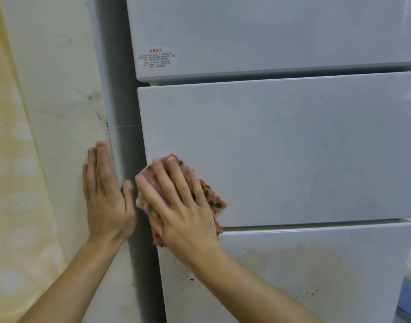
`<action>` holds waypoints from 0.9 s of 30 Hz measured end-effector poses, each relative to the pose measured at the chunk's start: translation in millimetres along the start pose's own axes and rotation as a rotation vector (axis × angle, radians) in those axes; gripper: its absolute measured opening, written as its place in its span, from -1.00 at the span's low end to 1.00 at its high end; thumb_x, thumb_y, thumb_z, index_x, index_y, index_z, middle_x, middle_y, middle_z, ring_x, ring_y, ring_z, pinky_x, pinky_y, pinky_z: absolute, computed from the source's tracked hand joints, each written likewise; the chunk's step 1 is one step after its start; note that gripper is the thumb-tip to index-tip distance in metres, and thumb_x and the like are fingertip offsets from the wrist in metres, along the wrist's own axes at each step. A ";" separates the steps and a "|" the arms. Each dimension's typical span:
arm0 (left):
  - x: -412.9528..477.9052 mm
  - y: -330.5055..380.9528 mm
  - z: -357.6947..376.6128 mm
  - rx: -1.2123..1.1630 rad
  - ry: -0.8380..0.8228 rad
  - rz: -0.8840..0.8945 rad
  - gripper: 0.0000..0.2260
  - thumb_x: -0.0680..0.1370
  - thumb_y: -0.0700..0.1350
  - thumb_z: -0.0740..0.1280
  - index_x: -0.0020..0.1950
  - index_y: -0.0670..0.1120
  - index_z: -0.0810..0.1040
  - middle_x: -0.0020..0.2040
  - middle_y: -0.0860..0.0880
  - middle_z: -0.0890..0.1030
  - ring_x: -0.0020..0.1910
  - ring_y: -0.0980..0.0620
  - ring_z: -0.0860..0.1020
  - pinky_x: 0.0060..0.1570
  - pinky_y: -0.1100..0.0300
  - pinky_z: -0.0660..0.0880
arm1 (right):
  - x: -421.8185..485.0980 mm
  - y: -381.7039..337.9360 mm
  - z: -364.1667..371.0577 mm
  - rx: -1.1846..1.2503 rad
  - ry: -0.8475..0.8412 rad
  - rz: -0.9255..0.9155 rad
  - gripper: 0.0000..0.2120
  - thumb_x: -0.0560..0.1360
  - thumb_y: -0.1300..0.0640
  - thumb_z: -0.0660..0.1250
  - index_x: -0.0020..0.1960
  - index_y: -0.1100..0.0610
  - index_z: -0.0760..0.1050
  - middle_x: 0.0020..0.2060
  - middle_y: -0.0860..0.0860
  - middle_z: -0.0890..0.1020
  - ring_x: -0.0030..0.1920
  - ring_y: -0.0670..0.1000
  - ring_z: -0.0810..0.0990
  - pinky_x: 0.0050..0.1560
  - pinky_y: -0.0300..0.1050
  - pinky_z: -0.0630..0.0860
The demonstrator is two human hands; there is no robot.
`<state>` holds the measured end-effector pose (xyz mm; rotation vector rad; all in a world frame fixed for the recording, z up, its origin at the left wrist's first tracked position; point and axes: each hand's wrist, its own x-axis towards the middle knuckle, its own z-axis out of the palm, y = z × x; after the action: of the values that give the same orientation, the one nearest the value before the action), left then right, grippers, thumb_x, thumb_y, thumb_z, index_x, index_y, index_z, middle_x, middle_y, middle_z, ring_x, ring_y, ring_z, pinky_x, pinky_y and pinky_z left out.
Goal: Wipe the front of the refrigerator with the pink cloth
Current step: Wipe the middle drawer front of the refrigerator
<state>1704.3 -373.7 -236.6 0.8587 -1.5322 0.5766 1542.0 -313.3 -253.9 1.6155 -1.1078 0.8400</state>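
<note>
One pink cloth (211,199), pressed by the flat, spread right hand (183,206) on the middle door's lower left corner; one refrigerator (293,148), three doors showing. Left hand (104,201) flat, empty, against the wall (60,89). Wiping under way; the speckled lower door (316,276) probably needs firmer rubbing next.

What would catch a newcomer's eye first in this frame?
The right hand presses the pink cloth flat on the lower left corner of the refrigerator's middle door. The left hand lies flat on the wall beside it. Below, dark specks and a yellowish stain mark the bottom door.
</note>
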 end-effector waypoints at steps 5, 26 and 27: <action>2.5 0.5 -1.5 0.016 0.012 0.030 -0.34 0.63 -0.18 0.14 0.69 -0.26 -0.02 0.71 -0.15 0.03 0.71 -0.12 -0.04 0.66 -0.19 -0.03 | -0.2 51.2 -16.0 0.055 0.029 -0.129 -0.48 0.73 -0.07 0.20 0.66 -0.05 0.24 0.67 0.05 0.20 0.69 0.08 0.06 0.69 0.10 0.01; 0.7 -2.9 5.7 0.045 0.075 0.047 -0.34 0.59 -0.21 0.18 0.68 -0.25 0.06 0.70 -0.10 0.08 0.70 -0.13 0.02 0.61 -0.28 0.07 | 113.3 43.0 -24.3 0.101 0.243 0.055 -0.44 0.70 -0.05 0.15 0.65 0.11 0.27 0.65 0.22 0.21 0.67 0.24 0.11 0.66 0.20 0.04; 0.8 -3.2 5.2 0.040 0.069 0.051 -0.33 0.59 -0.21 0.19 0.68 -0.25 0.05 0.70 -0.10 0.07 0.70 -0.13 0.02 0.61 -0.29 0.07 | 111.3 41.5 -22.4 0.084 0.202 -0.010 -0.44 0.70 -0.06 0.15 0.66 0.09 0.25 0.66 0.21 0.19 0.68 0.23 0.08 0.67 0.19 0.02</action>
<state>1703.6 -379.8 -237.1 0.8239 -1.4875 0.6695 1541.4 -326.7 -133.7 1.5642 -0.9327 1.0305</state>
